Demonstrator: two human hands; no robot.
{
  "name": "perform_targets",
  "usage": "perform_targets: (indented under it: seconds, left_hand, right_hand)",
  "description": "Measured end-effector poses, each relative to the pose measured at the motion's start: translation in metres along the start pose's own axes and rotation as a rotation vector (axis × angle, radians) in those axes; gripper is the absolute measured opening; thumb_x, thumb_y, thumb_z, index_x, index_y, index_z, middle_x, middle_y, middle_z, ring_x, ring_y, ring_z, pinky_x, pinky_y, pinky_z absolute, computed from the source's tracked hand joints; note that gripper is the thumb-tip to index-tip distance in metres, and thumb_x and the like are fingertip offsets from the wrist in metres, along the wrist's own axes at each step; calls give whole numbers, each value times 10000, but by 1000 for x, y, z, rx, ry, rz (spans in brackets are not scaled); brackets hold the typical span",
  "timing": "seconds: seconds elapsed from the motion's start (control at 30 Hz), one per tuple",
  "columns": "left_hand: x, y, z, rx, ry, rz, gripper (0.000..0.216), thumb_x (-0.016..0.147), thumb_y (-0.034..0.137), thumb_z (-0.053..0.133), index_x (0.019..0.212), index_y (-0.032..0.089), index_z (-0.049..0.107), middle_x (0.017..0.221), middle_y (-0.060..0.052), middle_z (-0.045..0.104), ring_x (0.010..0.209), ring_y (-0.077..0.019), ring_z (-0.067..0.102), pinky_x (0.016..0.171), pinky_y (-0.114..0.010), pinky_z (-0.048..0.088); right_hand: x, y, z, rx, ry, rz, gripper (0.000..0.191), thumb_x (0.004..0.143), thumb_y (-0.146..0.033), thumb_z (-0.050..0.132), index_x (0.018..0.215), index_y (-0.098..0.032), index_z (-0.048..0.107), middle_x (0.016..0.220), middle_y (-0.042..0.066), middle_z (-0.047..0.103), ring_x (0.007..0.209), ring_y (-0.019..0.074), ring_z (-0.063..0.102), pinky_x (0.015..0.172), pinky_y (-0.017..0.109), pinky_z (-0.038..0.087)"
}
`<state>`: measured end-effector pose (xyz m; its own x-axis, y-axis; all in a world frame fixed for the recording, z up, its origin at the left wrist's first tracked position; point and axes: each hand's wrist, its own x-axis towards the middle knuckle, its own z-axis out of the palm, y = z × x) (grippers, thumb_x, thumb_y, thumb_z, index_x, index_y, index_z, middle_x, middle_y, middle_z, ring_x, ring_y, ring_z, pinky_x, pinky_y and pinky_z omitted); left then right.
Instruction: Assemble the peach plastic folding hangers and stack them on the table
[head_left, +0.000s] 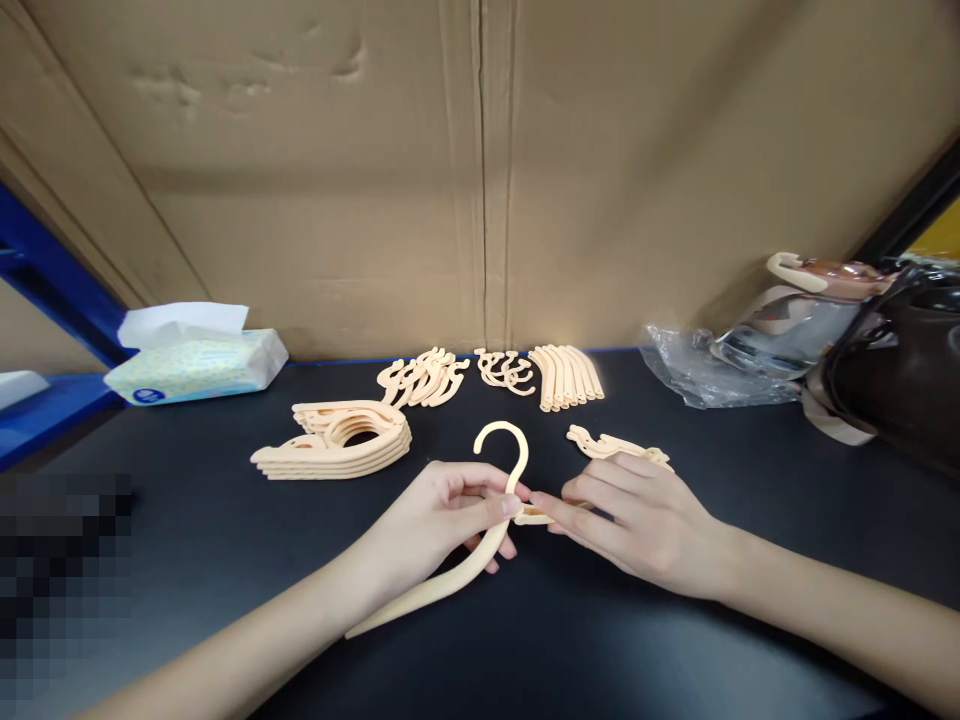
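Observation:
My left hand (pixel 469 510) pinches a cream plastic hanger (pixel 457 575) just below its hook, thumb on top. The hook curls up and away, while one long arm of the hanger slants down to the left. My right hand (pixel 645 515) is closed on another cream hanger arm (pixel 533 515) that meets the hanger at the hook's base. Most of that arm is hidden under my right fingers. Just beyond my right hand lie a few loose cream hanger parts (pixel 615 446), partly covered by it.
A stack of folded hangers (pixel 334 455) lies on the black table (pixel 480 660) at left. Behind are piles of curved parts (pixel 424 378), hooks (pixel 506 370) and straight arms (pixel 566 378). A tissue pack (pixel 199 362) stands far left; clear plastic bags (pixel 750 360) lie right. A cardboard wall (pixel 337 200) closes the back.

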<state>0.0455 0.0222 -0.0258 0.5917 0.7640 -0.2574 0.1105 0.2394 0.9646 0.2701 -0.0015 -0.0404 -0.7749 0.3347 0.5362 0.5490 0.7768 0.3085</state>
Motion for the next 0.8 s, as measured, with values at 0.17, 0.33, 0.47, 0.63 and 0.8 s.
perform_targets:
  seconds: [0.17, 0.33, 0.47, 0.63, 0.8]
  left_hand:
    - [-2, 2, 1, 37, -4, 20, 282, 756, 367, 688, 902, 126, 681, 690, -27, 663, 637, -137, 622, 569, -223, 526]
    - [-1, 2, 1, 86, -2, 9, 370, 766, 443, 642, 954, 127, 678, 680, -39, 670, 555, -140, 623, 490, -211, 490]
    - [-1, 1, 2, 179, -15, -29, 399, 809, 503, 551, 946, 141, 649, 727, -47, 676, 455, -118, 591, 370, -172, 392]
    - [-2, -2, 2, 275, -20, 3, 383, 861, 487, 487, 911, 141, 643, 689, -26, 650, 448, -97, 562, 376, -157, 377]
    - [-2, -1, 3, 278, -3, -5, 402, 856, 496, 492, 911, 134, 658, 652, -23, 636, 430, -100, 543, 372, -170, 366]
  right_hand:
    - [2, 0, -1, 51, 12, 9, 318, 931, -217, 528, 1235, -122, 539, 685, -6, 590, 593, 134, 484, 569, 290, 358]
    - [1, -1, 0, 58, -2, 29, 276, 936, -240, 516, 1172, -114, 586, 658, -11, 561, 559, 122, 468, 524, 275, 334]
    - [1, -3, 0, 56, -26, 56, 240, 947, -267, 495, 1089, -130, 631, 646, -11, 549, 551, 114, 472, 507, 265, 322]
    - [0, -4, 1, 110, -34, 76, 242, 956, -275, 475, 1055, -131, 642, 643, -6, 547, 546, 113, 467, 498, 259, 315]
    - [-1, -4, 4, 144, -49, 90, 254, 961, -287, 460, 1069, -139, 636, 665, -4, 555, 553, 108, 480, 520, 252, 339]
